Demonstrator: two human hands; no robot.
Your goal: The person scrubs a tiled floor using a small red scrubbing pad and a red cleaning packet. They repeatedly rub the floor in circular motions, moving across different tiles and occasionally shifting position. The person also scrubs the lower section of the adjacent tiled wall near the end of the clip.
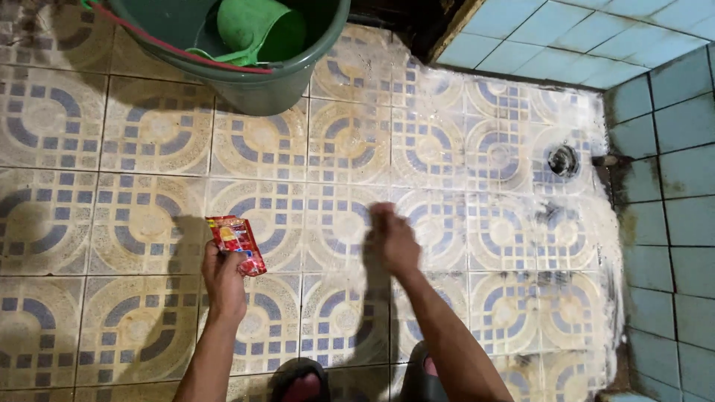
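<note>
The left hand (pixel 223 279) pinches a small red sachet (pixel 237 243), below the green bucket (pixel 253 82) holding a green dipper (pixel 253 30). The right hand (pixel 395 242), blurred, hangs beside the sachet; I can't tell its grip.

I read this as a home bathroom or wash area. The floor (pixel 149 141) is patterned tile in blue, yellow and cream, wet and streaked white. A round floor drain (pixel 563 160) sits in it. Just right of the drain, a wall of plain pale-blue tiles (pixel 670 223) rises, stained dark along its base. Well left of the drain, at the top edge, stands a green bucket (pixel 253 89) holding a green plastic scoop (pixel 253 30).
</note>
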